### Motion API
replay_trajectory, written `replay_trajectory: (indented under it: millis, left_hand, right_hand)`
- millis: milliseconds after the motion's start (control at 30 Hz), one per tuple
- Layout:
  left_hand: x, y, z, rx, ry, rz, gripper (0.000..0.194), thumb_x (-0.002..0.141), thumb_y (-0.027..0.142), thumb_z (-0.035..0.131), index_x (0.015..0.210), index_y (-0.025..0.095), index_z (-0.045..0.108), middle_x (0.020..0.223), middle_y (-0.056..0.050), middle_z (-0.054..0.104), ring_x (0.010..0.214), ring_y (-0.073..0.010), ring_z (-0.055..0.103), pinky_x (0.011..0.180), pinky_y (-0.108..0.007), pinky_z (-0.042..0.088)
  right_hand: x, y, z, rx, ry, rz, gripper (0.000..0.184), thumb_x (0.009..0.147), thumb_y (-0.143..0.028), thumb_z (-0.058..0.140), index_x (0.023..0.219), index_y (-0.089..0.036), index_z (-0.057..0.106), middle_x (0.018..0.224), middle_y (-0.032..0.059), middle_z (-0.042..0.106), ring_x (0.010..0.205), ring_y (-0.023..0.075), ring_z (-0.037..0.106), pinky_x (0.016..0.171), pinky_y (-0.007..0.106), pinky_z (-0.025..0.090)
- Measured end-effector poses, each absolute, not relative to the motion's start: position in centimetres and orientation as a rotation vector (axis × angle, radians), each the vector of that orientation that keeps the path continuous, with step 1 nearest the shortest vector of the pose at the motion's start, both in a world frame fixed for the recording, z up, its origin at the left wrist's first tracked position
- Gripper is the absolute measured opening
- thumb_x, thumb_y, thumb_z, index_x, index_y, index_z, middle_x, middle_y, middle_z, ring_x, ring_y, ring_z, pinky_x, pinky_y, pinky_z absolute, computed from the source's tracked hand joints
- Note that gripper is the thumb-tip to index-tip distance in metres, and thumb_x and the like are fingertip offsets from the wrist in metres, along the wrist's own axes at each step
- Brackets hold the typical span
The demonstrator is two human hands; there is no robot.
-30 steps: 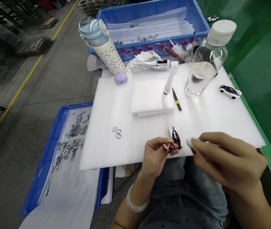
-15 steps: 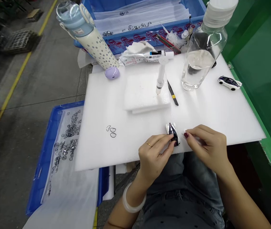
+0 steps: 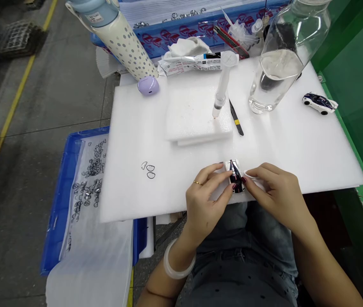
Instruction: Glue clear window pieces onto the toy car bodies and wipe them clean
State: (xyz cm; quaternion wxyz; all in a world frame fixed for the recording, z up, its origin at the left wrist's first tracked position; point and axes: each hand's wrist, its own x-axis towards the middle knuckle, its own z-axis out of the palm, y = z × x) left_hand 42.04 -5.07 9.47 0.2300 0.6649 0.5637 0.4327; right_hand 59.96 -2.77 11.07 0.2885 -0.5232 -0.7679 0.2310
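Note:
A small white and dark toy car rests on the white foam board near its front edge. My left hand grips the car from its left side with thumb and fingers. At the car's right side, my right hand pinches a small white piece, soft-looking and mostly hidden by the fingers; its kind is unclear. The right thumb tip is at the car's side. To the left, several thin dark-rimmed clear pieces lie on the board.
Beyond the hands are a foam block, a syringe standing on it, tweezers, a bottle of clear liquid and a second toy car. A spotted flask stands back left. A blue tray sits lower left.
My right hand has come left, bringing the white piece up to the car. The car now shows more of its top, and my left index finger has lifted. The camera view has shifted slightly.

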Motion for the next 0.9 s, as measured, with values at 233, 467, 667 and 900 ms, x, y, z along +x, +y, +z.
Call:
replay_trajectory:
  millis: [233,467,667,900]
  left_hand:
    - [42.0,-4.8,9.7,1.761,1.549,1.133,0.022,0.084,0.012,0.072,0.105,0.020,0.074,0.123,-0.008,0.071,0.107,-0.0217,0.070,0.091,-0.037,0.061]
    - [41.4,-4.1,10.3,1.768,1.494,1.035,0.022,0.082,0.008,0.071,0.101,0.019,0.072,0.118,-0.007,0.069,0.095,-0.0182,0.070,0.074,-0.028,0.061]
    - [39.7,-2.4,10.2,2.102,1.155,0.727,0.069,0.079,0.024,0.082,0.141,0.025,0.051,0.150,-0.011,0.047,0.131,-0.0292,0.051,0.104,-0.045,0.051]
    - [40.6,-2.4,9.4,2.040,1.343,0.939,0.045,0.074,0.041,0.084,0.112,0.021,0.069,0.109,-0.007,0.063,0.104,-0.0241,0.061,0.093,-0.041,0.052]
  right_hand:
    - [59.9,-2.8,11.3,-1.435,-2.052,0.632,0.013,0.093,-0.026,0.063,0.087,-0.016,0.069,0.074,-0.0010,0.061,0.055,0.0058,0.051,0.049,0.020,0.036]
    - [60.0,-2.8,11.0,-1.438,-2.070,0.591,0.013,0.092,-0.026,0.065,0.085,-0.015,0.068,0.074,-0.0013,0.061,0.053,0.0059,0.049,0.049,0.021,0.035]
    - [60.7,-2.5,11.1,-1.370,-1.958,0.722,0.009,0.093,-0.021,0.062,0.090,-0.018,0.070,0.076,-0.0015,0.064,0.063,0.0068,0.056,0.054,0.020,0.038]
    - [61.2,-3.2,11.2,-1.396,-1.952,0.659,0.006,0.091,-0.020,0.065,0.091,-0.016,0.070,0.076,-0.0017,0.063,0.055,0.0045,0.049,0.048,0.020,0.034]
